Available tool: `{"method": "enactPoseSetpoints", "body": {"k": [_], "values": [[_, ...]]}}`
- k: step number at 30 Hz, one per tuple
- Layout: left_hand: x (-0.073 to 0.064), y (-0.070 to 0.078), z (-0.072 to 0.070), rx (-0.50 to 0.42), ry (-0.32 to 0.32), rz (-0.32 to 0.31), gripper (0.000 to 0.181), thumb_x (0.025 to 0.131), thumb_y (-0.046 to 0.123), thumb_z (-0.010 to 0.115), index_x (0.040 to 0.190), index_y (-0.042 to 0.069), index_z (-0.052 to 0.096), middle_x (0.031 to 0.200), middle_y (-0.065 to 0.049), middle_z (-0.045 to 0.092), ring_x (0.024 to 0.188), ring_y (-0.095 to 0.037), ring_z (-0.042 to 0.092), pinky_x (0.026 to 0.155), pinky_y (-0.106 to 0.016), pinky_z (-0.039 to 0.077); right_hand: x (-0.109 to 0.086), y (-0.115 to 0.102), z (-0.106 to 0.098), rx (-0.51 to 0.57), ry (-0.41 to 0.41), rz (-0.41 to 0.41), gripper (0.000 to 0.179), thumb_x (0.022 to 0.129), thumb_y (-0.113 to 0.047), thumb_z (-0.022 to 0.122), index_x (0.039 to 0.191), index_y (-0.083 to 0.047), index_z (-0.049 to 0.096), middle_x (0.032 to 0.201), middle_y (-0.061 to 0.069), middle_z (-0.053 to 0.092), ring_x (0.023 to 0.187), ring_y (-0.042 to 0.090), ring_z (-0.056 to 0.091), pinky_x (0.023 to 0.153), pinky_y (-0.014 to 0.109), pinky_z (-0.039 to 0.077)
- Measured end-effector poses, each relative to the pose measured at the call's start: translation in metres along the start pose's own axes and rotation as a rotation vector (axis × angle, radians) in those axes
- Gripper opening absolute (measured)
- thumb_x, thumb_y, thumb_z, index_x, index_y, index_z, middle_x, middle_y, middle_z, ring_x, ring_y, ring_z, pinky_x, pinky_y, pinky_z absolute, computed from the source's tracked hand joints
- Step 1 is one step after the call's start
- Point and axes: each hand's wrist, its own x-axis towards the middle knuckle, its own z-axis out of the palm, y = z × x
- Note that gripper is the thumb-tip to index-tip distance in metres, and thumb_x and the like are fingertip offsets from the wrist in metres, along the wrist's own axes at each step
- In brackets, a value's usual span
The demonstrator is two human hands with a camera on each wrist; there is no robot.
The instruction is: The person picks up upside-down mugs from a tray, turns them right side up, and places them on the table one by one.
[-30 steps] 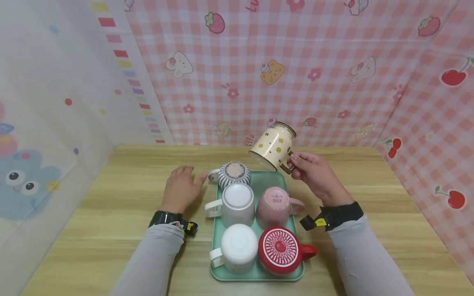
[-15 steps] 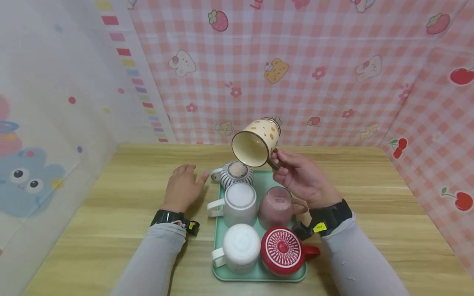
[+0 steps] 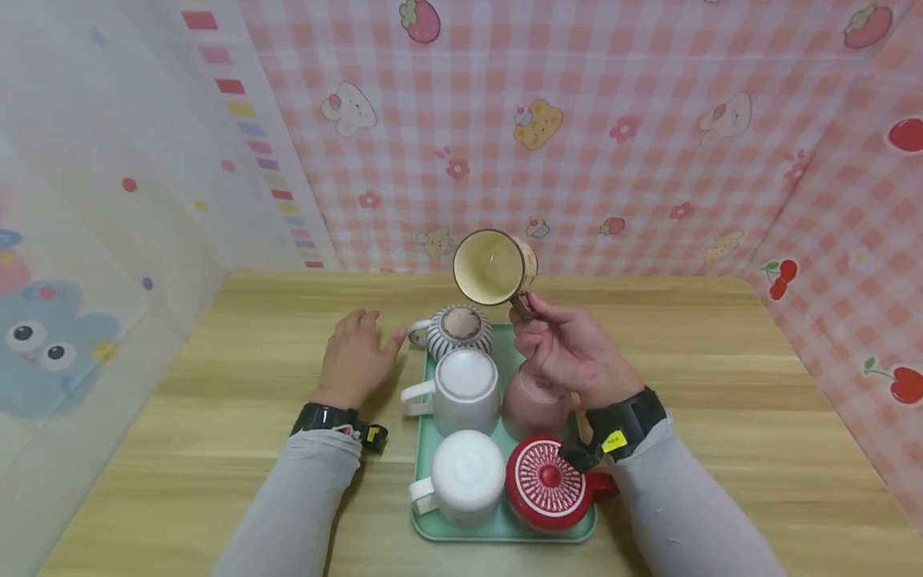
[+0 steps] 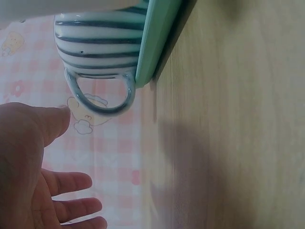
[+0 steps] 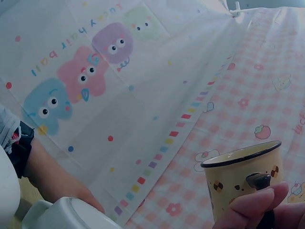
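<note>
My right hand (image 3: pixel 570 349) grips the brown handle of a cream mug (image 3: pixel 489 267) above the far end of a green tray (image 3: pixel 502 536). The mug is tipped, its mouth facing me and its inside showing; in the right wrist view the mug's (image 5: pixel 228 183) brown patches and dark rim show. Fingers loosely spread, my left hand (image 3: pixel 356 361) is left of the tray and holds nothing. Nearest to it is an upside-down striped mug (image 3: pixel 459 328); in the left wrist view the thumb stands apart from that mug's handle (image 4: pixel 102 109).
More upturned mugs stand on the tray: a greyish-white one (image 3: pixel 467 393), a white one (image 3: pixel 469 477), a pink one (image 3: pixel 537 405) partly hidden by my right hand, and a red one (image 3: pixel 537 513). Patterned cloth (image 3: pixel 404 192) hangs behind the wooden table (image 3: pixel 238 361).
My right hand has moved left and slightly toward me with the cream mug, turning it from mouth-down to mouth facing me. My left hand has stayed in place.
</note>
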Motion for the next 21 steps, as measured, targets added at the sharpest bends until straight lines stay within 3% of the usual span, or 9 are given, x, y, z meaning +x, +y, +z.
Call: {"method": "enactPoseSetpoints", "body": {"k": [6, 13, 17, 21], "values": [[0.0, 0.005, -0.004, -0.014, 0.017, 0.021, 0.071, 0.106, 0.051, 0.051, 0.151, -0.004, 0.044, 0.159, -0.03, 0.038, 0.148, -0.047, 0.037, 0.123, -0.06, 0.031, 0.001, 0.0, -0.001, 0.016, 0.023, -0.004, 0.036, 0.114, -0.023, 0.031, 0.108, 0.0, 0.058, 0.091, 0.006, 0.058, 0.067, 0.011, 0.051, 0.064, 0.018, 0.043], [-0.007, 0.021, -0.021, -0.099, 0.119, 0.076, 0.065, 0.106, 0.048, 0.055, 0.148, 0.0, 0.049, 0.152, -0.026, 0.048, 0.141, -0.043, 0.045, 0.116, -0.058, 0.042, 0.001, 0.004, 0.0, -0.008, 0.075, -0.014, 0.03, 0.114, -0.02, 0.035, 0.109, -0.001, 0.058, 0.092, 0.006, 0.058, 0.067, 0.011, 0.051, 0.064, 0.018, 0.046], [-0.018, 0.041, -0.037, -0.162, 0.198, 0.17, 0.057, 0.106, 0.044, 0.057, 0.143, 0.001, 0.053, 0.148, -0.022, 0.052, 0.139, -0.04, 0.048, 0.114, -0.057, 0.044, 0.001, 0.006, 0.001, -0.016, 0.063, 0.0, 0.033, 0.114, -0.02, 0.033, 0.11, -0.001, 0.06, 0.094, 0.006, 0.059, 0.069, 0.011, 0.054, 0.066, 0.018, 0.047], [-0.033, 0.065, -0.047, -0.22, 0.245, 0.303, 0.042, 0.105, 0.036, 0.06, 0.126, 0.0, 0.061, 0.128, -0.019, 0.062, 0.123, -0.036, 0.056, 0.105, -0.053, 0.049, 0.001, 0.007, 0.001, -0.034, 0.036, 0.017, 0.036, 0.114, -0.021, 0.03, 0.111, -0.001, 0.06, 0.095, 0.006, 0.059, 0.072, 0.011, 0.056, 0.068, 0.019, 0.049]]}}
